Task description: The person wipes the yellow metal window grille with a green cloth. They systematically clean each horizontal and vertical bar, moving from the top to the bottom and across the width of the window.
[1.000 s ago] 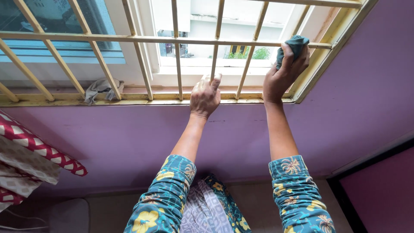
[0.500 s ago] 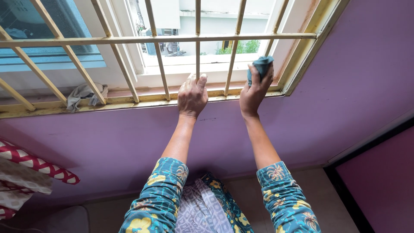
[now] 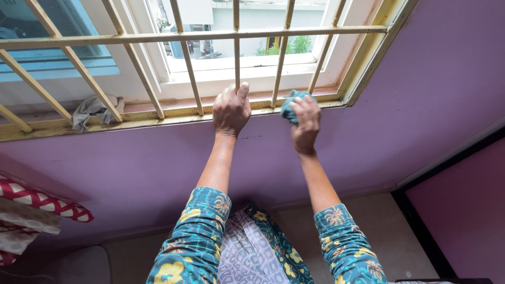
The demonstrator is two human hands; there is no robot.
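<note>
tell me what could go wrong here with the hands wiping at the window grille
The right hand presses a teal cloth at the foot of the grille; knuckles could scrape a bar. The window behind is open, so the teal cloth might drop outside if it slips through. The left hand grips one thin bar; leaning on it could strain the bar or the wrist.

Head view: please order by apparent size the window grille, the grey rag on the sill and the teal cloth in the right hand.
1. Window grille, the largest by far.
2. Grey rag.
3. Teal cloth, partly hidden in the right hand, so this last ranking is unsure.
</note>
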